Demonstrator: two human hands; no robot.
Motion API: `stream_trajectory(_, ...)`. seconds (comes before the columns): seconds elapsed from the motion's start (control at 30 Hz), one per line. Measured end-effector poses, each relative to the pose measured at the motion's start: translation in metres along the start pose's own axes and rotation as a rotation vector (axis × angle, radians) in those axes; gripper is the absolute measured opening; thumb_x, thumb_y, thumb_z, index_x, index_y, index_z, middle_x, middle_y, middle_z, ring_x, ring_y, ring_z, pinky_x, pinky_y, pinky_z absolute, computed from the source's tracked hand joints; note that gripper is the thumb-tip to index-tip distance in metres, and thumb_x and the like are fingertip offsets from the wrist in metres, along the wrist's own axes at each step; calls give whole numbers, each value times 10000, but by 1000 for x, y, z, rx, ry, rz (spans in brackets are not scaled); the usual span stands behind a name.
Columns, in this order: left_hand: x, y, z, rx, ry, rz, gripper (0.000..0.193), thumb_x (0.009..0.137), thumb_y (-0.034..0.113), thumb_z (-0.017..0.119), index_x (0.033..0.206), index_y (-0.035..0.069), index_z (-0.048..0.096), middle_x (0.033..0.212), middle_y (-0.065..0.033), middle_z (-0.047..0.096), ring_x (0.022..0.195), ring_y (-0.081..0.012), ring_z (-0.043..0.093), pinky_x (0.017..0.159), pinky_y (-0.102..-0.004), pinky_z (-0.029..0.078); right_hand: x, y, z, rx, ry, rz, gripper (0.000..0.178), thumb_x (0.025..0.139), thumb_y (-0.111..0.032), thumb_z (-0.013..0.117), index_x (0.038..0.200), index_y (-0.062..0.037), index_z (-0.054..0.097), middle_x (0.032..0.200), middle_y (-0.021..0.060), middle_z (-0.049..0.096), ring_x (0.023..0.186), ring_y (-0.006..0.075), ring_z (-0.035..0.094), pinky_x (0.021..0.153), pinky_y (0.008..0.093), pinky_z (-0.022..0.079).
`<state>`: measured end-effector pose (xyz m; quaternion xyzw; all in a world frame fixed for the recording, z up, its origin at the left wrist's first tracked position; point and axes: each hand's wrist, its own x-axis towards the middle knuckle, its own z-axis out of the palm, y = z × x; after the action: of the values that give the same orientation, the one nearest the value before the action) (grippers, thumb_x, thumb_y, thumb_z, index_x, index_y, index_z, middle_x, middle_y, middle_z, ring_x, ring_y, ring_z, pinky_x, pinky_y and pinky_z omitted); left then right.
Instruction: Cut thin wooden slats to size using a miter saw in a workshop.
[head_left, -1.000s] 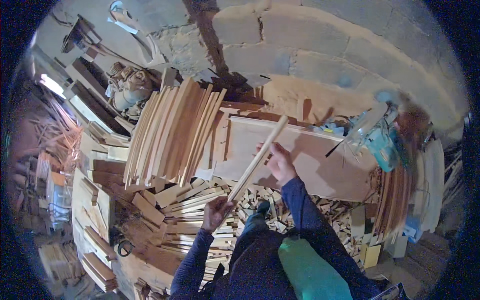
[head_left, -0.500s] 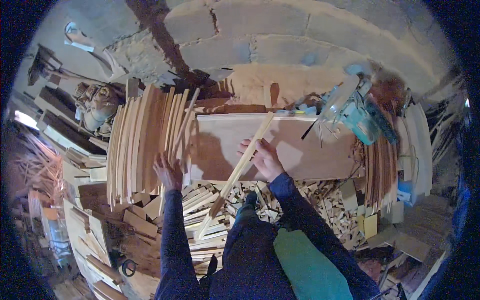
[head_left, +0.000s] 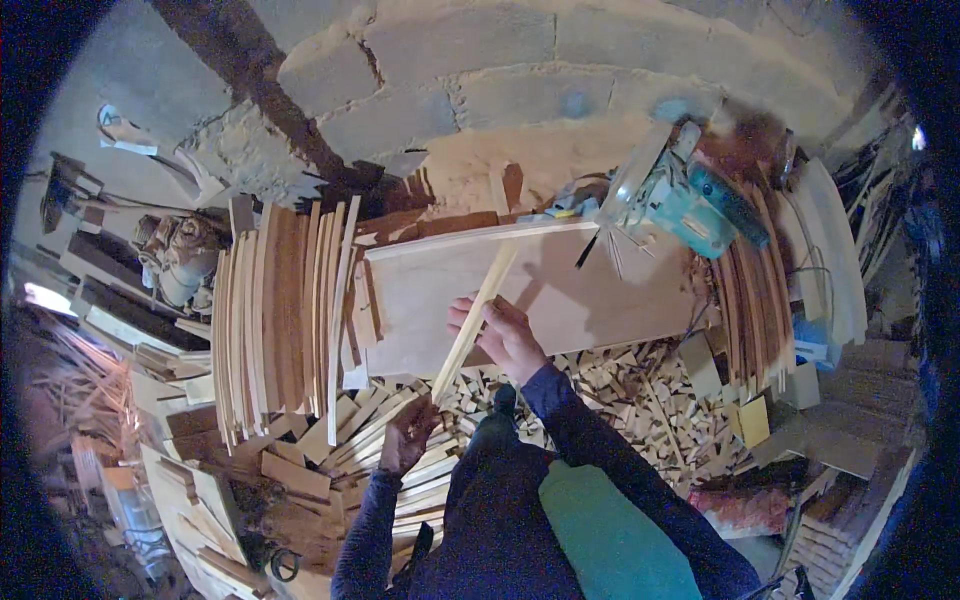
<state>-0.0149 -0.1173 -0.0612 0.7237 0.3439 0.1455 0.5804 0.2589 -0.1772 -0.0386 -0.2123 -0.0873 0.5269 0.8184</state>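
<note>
A long, pale wooden strip [head_left: 481, 318] slants across the front of the workbench board [head_left: 610, 290]. My right hand [head_left: 506, 338] pinches it near the middle, thumb on one side and fingers on the other. My left hand [head_left: 408, 436] is closed around the strip's lower end, its fingertips partly in shadow. To the left stand many similar strips in a stack [head_left: 285, 320], one light strip [head_left: 343, 320] lying along its right side. Beyond my right hand, at the back right of the board, rests a teal power saw [head_left: 690, 212].
Offcuts [head_left: 640, 405] heap up on the floor before the bench. Darker strips [head_left: 752, 300] stand stacked at its right end. A block wall [head_left: 530, 100] rises behind. Loose boards [head_left: 190, 500] lie at the lower left, and a pale slab [head_left: 838, 260] leans at the right.
My left hand has left the stack and come down right to the strip's lower end. A light strip now lies straight along the stack's right side. The view has shifted slightly.
</note>
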Motion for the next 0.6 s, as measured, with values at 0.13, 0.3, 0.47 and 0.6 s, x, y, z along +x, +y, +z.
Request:
stream_trajectory(0.13,-6,22,10,160,63,58,210,928,154,650,1032,-27,625,847,-92,695,779,-129,656,678,-292,517,-11,2,-11,65,-15,0,368,922,-275,645,1196,-48,552,1247,163,579,1189,326,550,1051,540,410)
stream_trajectory(0.3,-8,10,8,475,202,293,114,910,61,603,989,-15,635,880,-132,678,756,-243,645,646,-363,496,-18,2,-31,83,52,45,337,937,-168,612,1243,-46,542,1239,155,588,1181,340,562,1024,572,431)
stream_trajectory(0.47,2,13,-2,673,311,403,144,818,-17,610,960,8,601,906,-167,641,820,-346,626,703,-418,513,-27,-16,-39,-219,351,42,277,924,-134,621,1179,-80,527,1233,118,582,1136,313,582,926,540,503)
stream_trajectory(0.6,11,7,-3,683,268,410,190,804,-5,616,991,10,585,962,-173,625,846,-369,613,727,-447,508,-28,-1,-79,-427,510,-194,338,907,-126,652,1196,-101,479,1074,86,570,957,273,624,808,495,567)
